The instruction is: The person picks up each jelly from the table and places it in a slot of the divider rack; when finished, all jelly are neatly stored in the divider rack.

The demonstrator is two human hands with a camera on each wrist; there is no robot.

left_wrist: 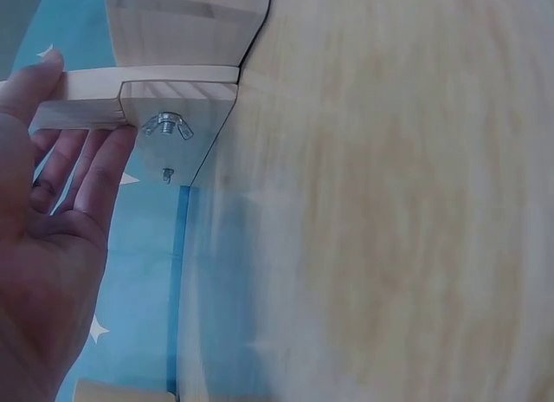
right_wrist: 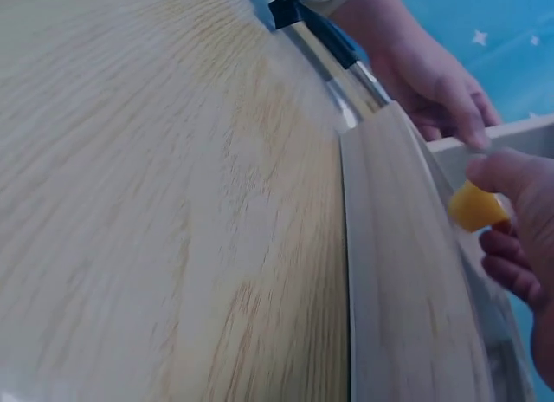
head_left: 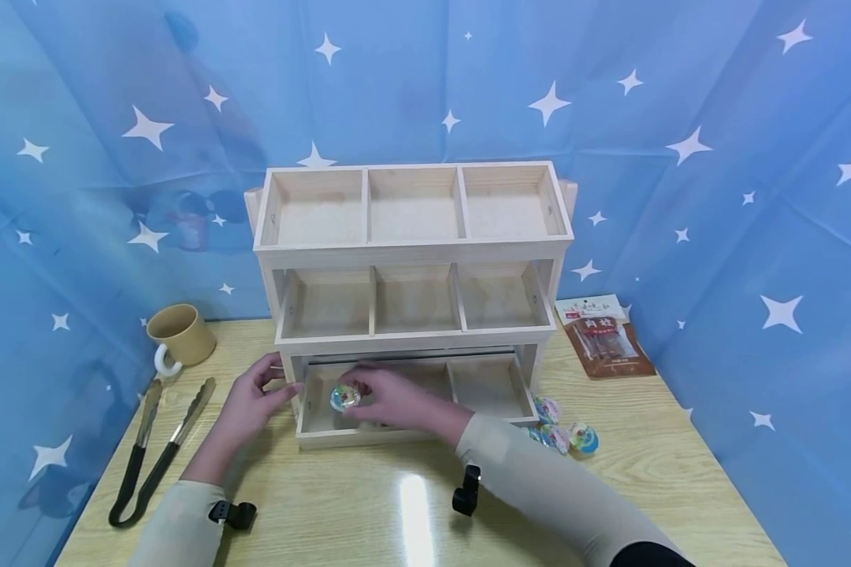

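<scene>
A three-tier wooden rack [head_left: 414, 344] stands in the head view, each tier a tray split into compartments. My right hand [head_left: 390, 396] pinches a small jelly cup [head_left: 345, 398] with a colourful lid over the left compartment of the bottom tray [head_left: 369, 439]. Seen from the right wrist, the cup's yellow body [right_wrist: 478, 208] sits between thumb and fingers. At the rack's lower left, my left hand [head_left: 250, 400] holds the side frame. In the left wrist view, its thumb and fingers lie on opposite sides of the wood [left_wrist: 82, 99], beside a wing nut [left_wrist: 167, 125].
Several more jelly cups [head_left: 555, 435] lie right of the bottom tray. A brown snack packet [head_left: 604, 339] leans at the back right. On the left are a tan mug [head_left: 184, 335] and black-handled tongs [head_left: 157, 465]. Blue star-patterned cloth [head_left: 425, 94] borders the table.
</scene>
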